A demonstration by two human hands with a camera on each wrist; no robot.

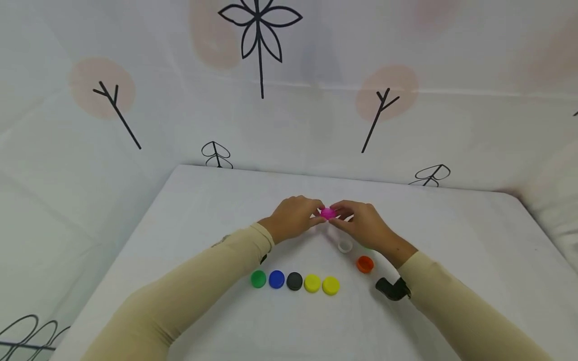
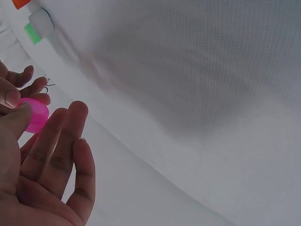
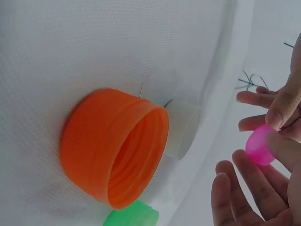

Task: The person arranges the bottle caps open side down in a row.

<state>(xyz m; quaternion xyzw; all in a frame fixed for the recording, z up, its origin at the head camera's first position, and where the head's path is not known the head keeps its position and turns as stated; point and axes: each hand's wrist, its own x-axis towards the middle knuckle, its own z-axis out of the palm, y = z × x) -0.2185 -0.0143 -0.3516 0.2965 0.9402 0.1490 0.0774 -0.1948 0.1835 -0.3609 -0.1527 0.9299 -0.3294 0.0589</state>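
A pink bottle cap is held up over the far part of the table, between the fingertips of both hands. My left hand pinches its left side with thumb and finger; in the left wrist view the other fingers stretch away from the cap. From the opposite side my right hand pinches the same cap. Below the right hand, a white cap and an orange cap lie on the table. The right wrist view shows the orange cap's open threaded side, with a light green cap beside it.
Nearer the front, a row holds a green cap, a blue cap, a black cap and two yellow caps. A white cloth covers the table. Printed white fabric hangs behind it.
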